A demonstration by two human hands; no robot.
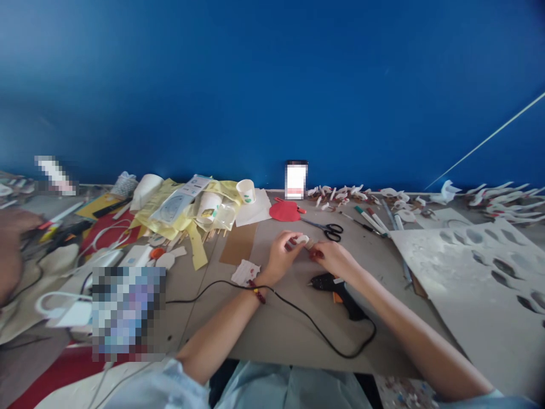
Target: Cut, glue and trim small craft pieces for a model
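Observation:
Over the middle of the table, my left hand (283, 253) is closed, its thumb and fingers pinching a small white piece (302, 240), perhaps foam or paper. My right hand (332, 255) meets it from the right, fingers pressed together at a small pale bit beside the white piece; what exactly they grip is too small to name. Below my right hand lies a black hot glue gun (340, 292), its cord running left under my left wrist. Black-handled scissors (332, 231) and a red cutout (284, 211) lie just beyond my hands.
A phone (296, 180) stands against the blue wall. Markers (371, 220) and several white-and-red shapes (340, 194) lie at the back right. A white sheet with cut holes (460, 267) covers the right side. Packaging and a paper cup (246, 191) crowd the left. Another person's arm (12, 250) shows far left.

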